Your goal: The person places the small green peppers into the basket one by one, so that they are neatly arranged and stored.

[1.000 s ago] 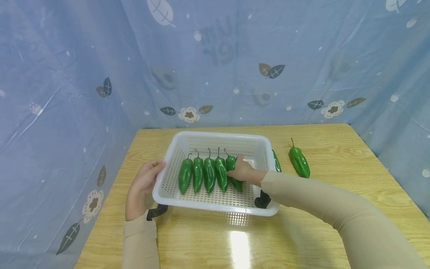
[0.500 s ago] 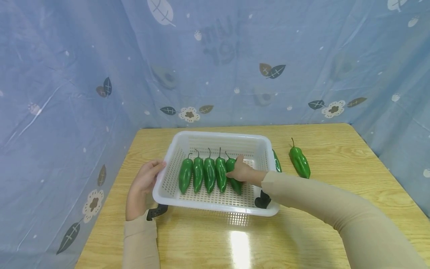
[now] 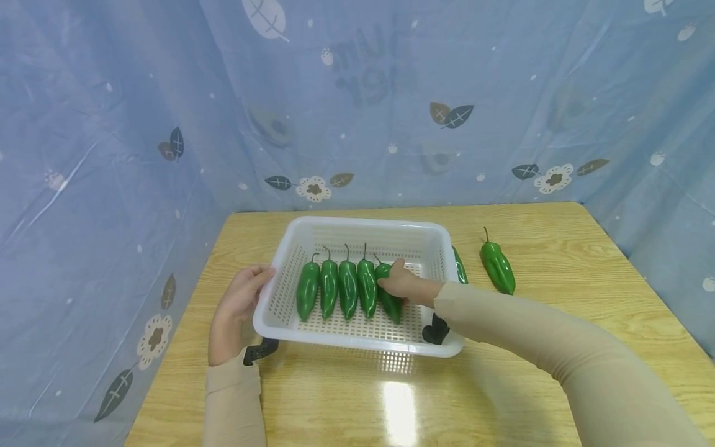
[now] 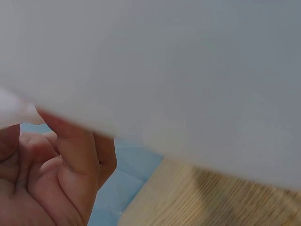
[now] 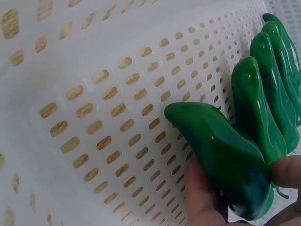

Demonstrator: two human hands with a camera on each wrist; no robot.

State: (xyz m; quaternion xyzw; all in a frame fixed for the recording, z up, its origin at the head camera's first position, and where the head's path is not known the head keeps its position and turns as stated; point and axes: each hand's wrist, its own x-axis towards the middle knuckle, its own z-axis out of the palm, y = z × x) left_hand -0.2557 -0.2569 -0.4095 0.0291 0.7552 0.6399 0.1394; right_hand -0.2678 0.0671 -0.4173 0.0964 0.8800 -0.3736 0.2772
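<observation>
A white plastic basket (image 3: 357, 347) with a perforated floor sits on the table. Its left rim is gripped by my left hand (image 3: 243, 294), thumb on top and fingers beneath; in the left wrist view the basket wall hides most of the scene. Inside, several green peppers (image 3: 347, 292) lie side by side, stems pointing away from me. My right hand (image 3: 403, 280) holds the rightmost green pepper (image 5: 218, 153) between thumb and fingers, close against the row. That pepper's tip angles toward the basket's bare right part, and the hand covers some of its upper body in the head view.
Another green pepper (image 3: 497, 267) lies on the wooden table (image 3: 558, 261), right of the basket. Between them, one more pepper (image 3: 460, 266) shows partly behind the basket's right rim. A blue patterned curtain (image 3: 357, 124) hangs behind and at both sides.
The pepper under my right hand has shifted very slightly, its tip moving a little left. Both hands stay at nearly the same spots, and the basket has not visibly moved.
</observation>
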